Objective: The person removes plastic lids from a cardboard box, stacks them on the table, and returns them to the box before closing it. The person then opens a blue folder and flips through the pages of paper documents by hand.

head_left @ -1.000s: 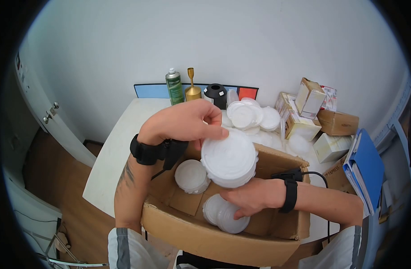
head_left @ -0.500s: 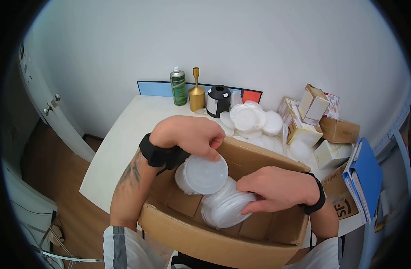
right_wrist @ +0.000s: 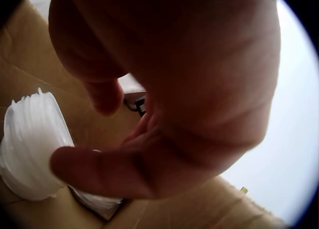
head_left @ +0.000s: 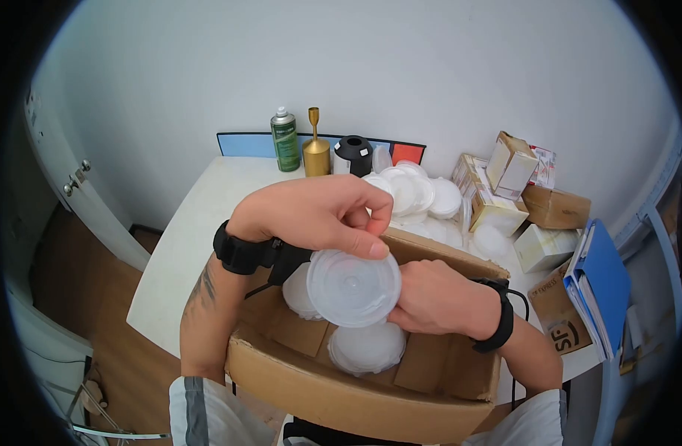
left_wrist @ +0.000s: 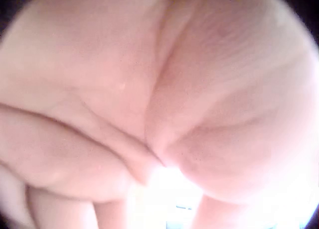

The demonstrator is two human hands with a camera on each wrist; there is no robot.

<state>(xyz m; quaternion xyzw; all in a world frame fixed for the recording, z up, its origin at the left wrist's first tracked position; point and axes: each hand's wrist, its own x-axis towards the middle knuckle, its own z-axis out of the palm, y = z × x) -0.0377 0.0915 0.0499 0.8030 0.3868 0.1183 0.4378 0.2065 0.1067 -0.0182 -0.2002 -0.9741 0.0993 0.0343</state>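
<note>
My left hand pinches a round translucent plastic lid by its top edge, thumb on its face, over the cardboard box. My right hand is at the lid's right edge, some of its fingers hidden in the head view. The right wrist view shows its fingers loosely curled, nothing seen between them. A stack of lids sits in the box below; another stack lies left of it, partly covered by the held lid. Only the palm fills the left wrist view.
A pile of white lids lies on the table behind the box. Along the back stand a spray can, a gold candlestick and a black-topped container. Small cartons and a blue binder crowd the right side.
My left hand went down into the box, then rose with the lid. My right hand left the lower stack, moving up and left to the held lid. The lower stack now looks straighter.
</note>
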